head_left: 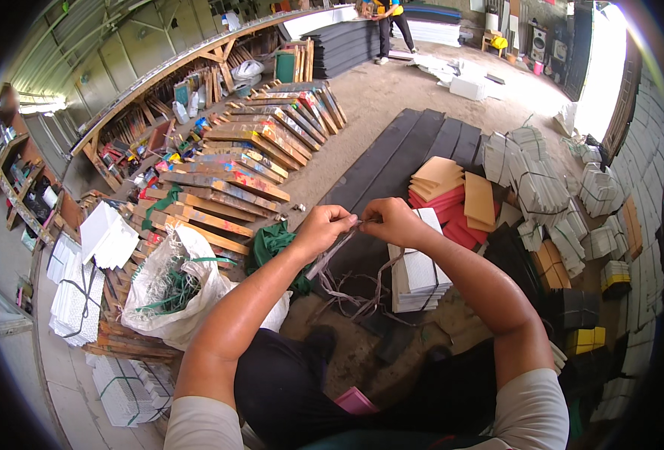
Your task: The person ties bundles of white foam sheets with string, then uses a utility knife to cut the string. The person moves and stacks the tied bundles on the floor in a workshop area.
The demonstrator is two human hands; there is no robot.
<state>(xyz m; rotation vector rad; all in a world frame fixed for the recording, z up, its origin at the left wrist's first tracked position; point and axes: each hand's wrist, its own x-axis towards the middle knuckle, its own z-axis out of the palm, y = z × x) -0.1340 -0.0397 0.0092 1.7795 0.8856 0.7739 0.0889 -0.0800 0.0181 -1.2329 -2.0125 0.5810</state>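
Note:
Both arms reach forward, and my left hand and my right hand meet close together at the middle. Each pinches part of a thin greyish plastic strip, whose tangled loops hang down between my forearms. The exact spot between the fingertips is too small to make out. Just below my right hand stands a stack of white sheets with a dark band around it. Black sheets lie flat on the floor ahead of my hands.
To the right lie red sheets, tan sheets and many tied white bundles. On the left are a white sack with green strips, a green cloth and rows of wooden frames. Far off, a person stands by a table.

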